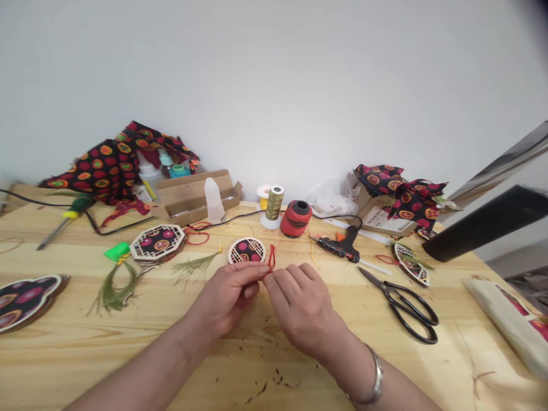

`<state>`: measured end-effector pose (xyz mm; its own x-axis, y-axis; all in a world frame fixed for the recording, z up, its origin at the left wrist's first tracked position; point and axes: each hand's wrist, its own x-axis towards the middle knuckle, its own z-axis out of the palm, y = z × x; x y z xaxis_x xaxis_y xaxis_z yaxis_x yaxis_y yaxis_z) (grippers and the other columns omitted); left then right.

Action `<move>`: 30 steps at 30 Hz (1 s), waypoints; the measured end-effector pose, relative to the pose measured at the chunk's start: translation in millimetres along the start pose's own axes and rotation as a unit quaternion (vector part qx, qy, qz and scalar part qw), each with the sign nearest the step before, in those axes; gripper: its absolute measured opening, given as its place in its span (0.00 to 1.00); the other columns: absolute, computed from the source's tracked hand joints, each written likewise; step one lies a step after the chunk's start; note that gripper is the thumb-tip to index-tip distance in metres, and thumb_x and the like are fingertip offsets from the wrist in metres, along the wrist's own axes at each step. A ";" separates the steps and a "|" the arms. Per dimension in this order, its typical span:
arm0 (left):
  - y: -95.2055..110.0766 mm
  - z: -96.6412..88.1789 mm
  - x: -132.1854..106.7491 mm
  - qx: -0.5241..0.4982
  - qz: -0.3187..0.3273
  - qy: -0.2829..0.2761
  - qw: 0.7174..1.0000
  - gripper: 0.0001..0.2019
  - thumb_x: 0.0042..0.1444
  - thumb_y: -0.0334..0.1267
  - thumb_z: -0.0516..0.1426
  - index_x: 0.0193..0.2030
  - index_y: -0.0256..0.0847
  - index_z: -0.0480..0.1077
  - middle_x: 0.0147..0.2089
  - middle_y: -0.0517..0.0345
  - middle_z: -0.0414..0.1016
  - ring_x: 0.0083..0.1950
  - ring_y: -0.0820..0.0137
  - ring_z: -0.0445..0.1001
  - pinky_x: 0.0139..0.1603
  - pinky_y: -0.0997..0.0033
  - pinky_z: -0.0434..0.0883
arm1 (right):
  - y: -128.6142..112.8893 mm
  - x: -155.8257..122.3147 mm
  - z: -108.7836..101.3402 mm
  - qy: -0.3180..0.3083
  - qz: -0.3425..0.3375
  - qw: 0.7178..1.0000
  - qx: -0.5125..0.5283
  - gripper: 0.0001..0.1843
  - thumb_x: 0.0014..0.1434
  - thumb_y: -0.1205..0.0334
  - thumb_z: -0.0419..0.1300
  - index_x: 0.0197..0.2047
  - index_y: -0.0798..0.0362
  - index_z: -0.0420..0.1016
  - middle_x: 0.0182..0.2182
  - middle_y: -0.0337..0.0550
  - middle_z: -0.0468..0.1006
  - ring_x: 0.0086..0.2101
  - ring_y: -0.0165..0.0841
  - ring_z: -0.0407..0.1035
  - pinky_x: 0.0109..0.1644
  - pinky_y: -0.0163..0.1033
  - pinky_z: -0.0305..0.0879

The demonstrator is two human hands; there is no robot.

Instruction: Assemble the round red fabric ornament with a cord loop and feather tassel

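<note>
A thin red cord [271,258] stands up in a small loop between my two hands. My left hand [233,291] pinches it between thumb and fingers. Closed and knuckles up, my right hand [299,305] meets it at the same spot; its fingertips are partly hidden, but the cord runs into them. Just behind the hands lies a round ornament [247,250] with a pale lattice frame and dark patterned fabric. The hands cover its lower edge.
Black-handled scissors [409,308] lie to the right, below a glue gun [342,245]. Thread spools [296,218] stand at the back near an open cardboard box [197,197]. Octagonal ornaments [157,244], a green tassel [113,288] and a screwdriver [64,221] lie left.
</note>
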<state>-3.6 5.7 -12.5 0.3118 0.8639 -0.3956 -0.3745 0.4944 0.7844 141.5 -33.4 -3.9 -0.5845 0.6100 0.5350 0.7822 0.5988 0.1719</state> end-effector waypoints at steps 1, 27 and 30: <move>-0.4 0.0 0.3 -0.008 -0.007 0.002 1.000 0.05 0.39 0.31 0.66 0.23 0.33 0.75 0.17 0.67 0.61 0.18 0.85 0.52 0.16 0.85 0.49 | -0.7 0.2 0.2 -0.004 -0.003 1.000 -0.003 0.12 0.60 0.73 0.46 0.33 0.57 0.69 0.25 0.44 0.68 0.25 0.34 0.58 0.28 0.42 0.48; 2.8 -3.2 -0.7 0.012 -0.024 -0.027 0.999 0.05 0.41 0.32 0.66 0.27 0.33 0.76 0.24 0.58 0.72 0.17 0.88 0.53 0.17 0.85 0.47 | 25.0 8.1 11.6 -0.042 0.470 0.532 0.703 0.14 0.47 0.53 0.64 0.26 0.56 0.70 0.23 0.39 0.74 0.26 0.27 0.66 0.33 0.35 0.60; 3.1 -2.5 -1.4 0.012 -0.025 -0.025 0.999 0.05 0.41 0.32 0.66 0.26 0.33 0.76 0.23 0.59 0.72 0.17 0.88 0.53 0.17 0.85 0.47 | 19.5 8.9 12.7 -0.037 0.469 0.508 0.722 0.15 0.45 0.53 0.66 0.27 0.57 0.70 0.24 0.40 0.75 0.25 0.26 0.64 0.31 0.33 0.57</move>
<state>-7.3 6.2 -10.7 0.3740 0.8316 -0.4106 -0.3356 0.5341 0.7759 148.9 -9.8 -6.3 -0.1486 0.9643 -0.2193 -0.2176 -0.2482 -0.9440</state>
